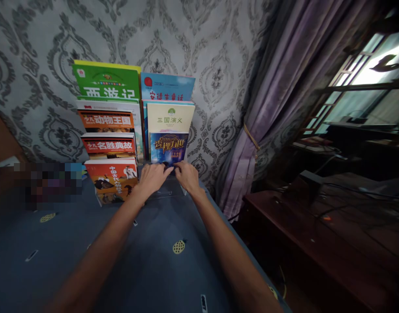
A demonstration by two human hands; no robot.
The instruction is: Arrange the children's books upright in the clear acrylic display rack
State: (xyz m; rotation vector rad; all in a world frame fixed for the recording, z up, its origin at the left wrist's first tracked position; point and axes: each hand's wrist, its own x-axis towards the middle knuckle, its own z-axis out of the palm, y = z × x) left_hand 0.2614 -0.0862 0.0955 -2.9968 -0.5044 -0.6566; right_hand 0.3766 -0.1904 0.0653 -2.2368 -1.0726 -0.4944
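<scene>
Both my hands meet at the front of a clear book rack, just below a blue children's book. My left hand is curled at the book's lower left, fingers bent and thumb pointing right. At its lower right, my right hand bends inward, its thumb close to the left one. Whatever lies between the fingertips is dark and mostly hidden. Behind the blue book stand a cream book and a light blue book. Left of them a column holds a green book and an orange-red book at the front.
The rack stands on a blue cloth printed with pineapples, against a patterned wall. To the right hang purple curtains, beside a dark red desk with loose cables. A blurred patch lies at left.
</scene>
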